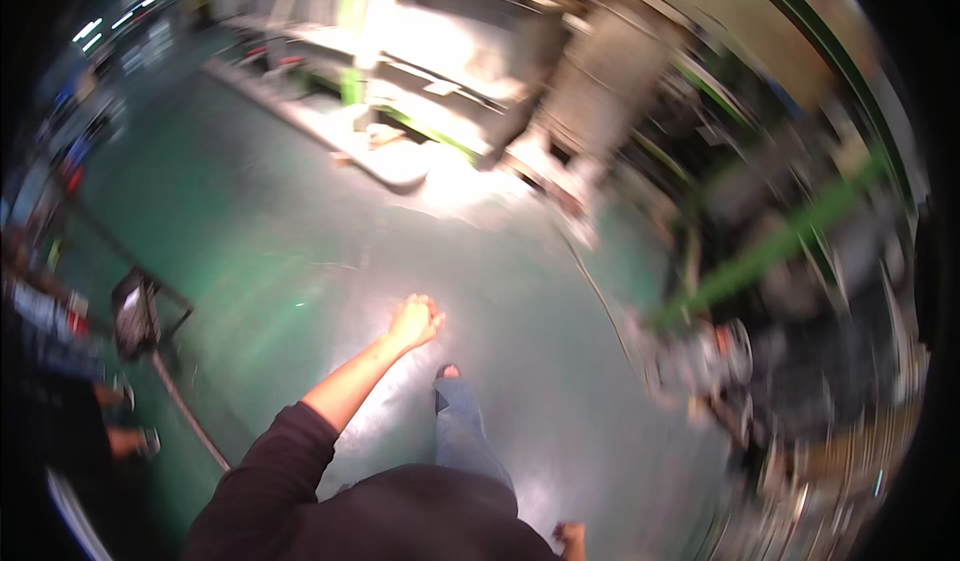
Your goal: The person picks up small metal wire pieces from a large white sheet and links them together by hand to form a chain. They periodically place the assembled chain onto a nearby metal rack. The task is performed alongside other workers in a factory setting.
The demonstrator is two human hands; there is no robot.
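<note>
Here the person's left hand [415, 319] swings out in front of the body over the green floor [300, 231], its fingers curled into a loose fist with nothing visibly in it. The right hand [572, 536] shows only at the lower edge beside the dark top, too cut off to tell its state. A foot [447, 372] steps forward just below the left hand; blurred grey machinery [600, 91] stands well ahead.

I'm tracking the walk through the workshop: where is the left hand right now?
In the head view, the left hand is just left of centre, closed in a loose fist above the green floor, ahead of the person's jeans leg.
</note>
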